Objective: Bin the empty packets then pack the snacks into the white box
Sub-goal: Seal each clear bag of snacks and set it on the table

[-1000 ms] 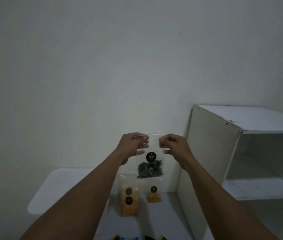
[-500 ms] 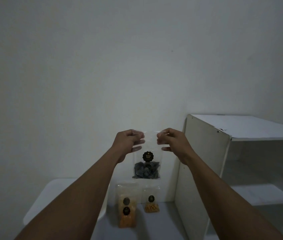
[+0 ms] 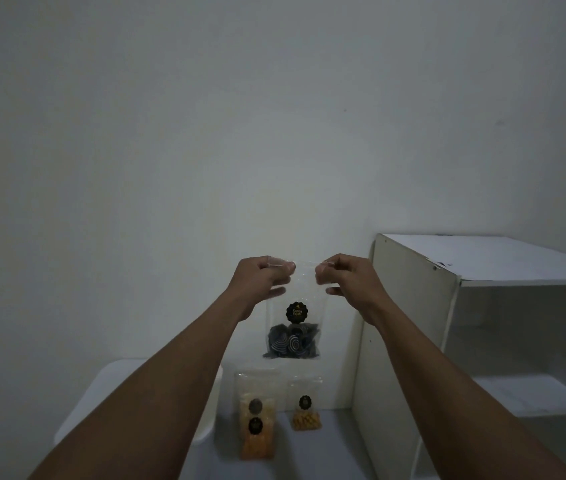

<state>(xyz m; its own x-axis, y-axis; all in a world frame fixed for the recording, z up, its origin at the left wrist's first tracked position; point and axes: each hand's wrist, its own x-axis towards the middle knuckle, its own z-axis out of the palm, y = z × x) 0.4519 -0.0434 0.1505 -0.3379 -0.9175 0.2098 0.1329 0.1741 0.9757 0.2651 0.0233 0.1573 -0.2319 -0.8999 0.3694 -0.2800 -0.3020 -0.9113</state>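
You've lifted the clear swirl-snack packet (image 3: 292,327) higher, above the back edge of the table (image 3: 330,445).
Left hand (image 3: 261,282) and right hand (image 3: 347,282) each pinch a top corner; pull them apart and the seam may split, spilling snacks onto the orange packets (image 3: 256,420) below.

The round black sticker (image 3: 297,312) on the clear plastic packet of dark swirled snacks (image 3: 292,342), in the middle, bears two lines of gold lettering that seem to read "Kuping Gajah". The dark stickers (image 3: 255,425) on the tall orange snack packet (image 3: 256,443) and the small yellow snack packet (image 3: 306,420) below it are too small to read.
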